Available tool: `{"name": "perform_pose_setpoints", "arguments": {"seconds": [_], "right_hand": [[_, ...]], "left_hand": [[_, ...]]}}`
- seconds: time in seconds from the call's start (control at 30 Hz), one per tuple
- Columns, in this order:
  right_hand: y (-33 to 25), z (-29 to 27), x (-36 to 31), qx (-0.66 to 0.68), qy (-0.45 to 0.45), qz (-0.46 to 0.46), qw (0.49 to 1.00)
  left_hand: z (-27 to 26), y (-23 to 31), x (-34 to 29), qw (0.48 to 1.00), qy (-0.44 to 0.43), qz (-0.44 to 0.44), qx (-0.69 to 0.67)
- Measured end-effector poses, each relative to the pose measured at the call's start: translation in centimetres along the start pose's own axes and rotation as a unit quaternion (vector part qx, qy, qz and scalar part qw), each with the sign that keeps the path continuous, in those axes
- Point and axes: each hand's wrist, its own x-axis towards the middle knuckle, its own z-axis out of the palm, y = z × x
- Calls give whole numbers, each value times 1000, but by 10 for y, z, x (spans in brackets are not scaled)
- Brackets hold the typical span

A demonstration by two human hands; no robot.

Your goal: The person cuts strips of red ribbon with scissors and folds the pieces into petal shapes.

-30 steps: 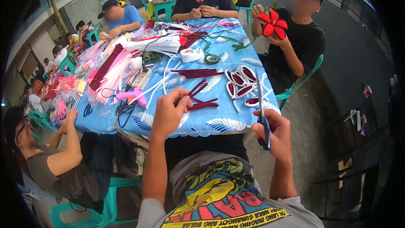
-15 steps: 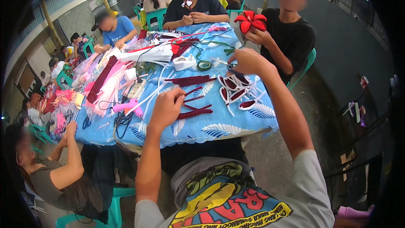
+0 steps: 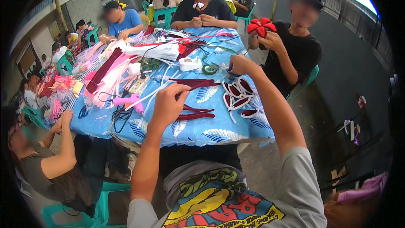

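Note:
My left hand [image 3: 168, 103] is closed in a pinch on a dark red pipe cleaner [image 3: 192, 85], whose length merges with the bundle of dark red pipe cleaners [image 3: 207, 82] behind it. More cut dark red pieces [image 3: 196, 114] lie on the table just right of that hand. My right hand [image 3: 246, 65] is wrapped round a pair of scissors [image 3: 231, 73], blades pointing left toward the green tape roll [image 3: 209, 69]. Below the right hand lie several petal shapes [image 3: 238, 102] with dark red middles and white pipe-cleaner edges.
A pink glue gun [image 3: 127, 100], power strip [image 3: 139, 85] and white tape dispenser [image 3: 190, 63] sit on the blue patterned tablecloth [image 3: 181, 133]. Pink and white pipe cleaners [image 3: 114, 84] pile up at left. Across the right corner, a person holds a red fabric-like flower [image 3: 261, 27].
My left hand has moved slightly up and right, so its fingertips now overlap the upper dark red bundle. The right hand keeps the scissors. The view has shifted a little.

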Motion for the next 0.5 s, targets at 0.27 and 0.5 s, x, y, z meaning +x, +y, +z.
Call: {"name": "perform_pose_setpoints", "arguments": {"seconds": [0.27, 0.5], "right_hand": [[16, -3, -3, 40, 100, -20, 994], [23, 3, -3, 60, 71, -36, 995]], "left_hand": [[-36, 26, -32, 977, 19, -114, -177], [-65, 44, -83, 946, 19, -154, -285]]}}
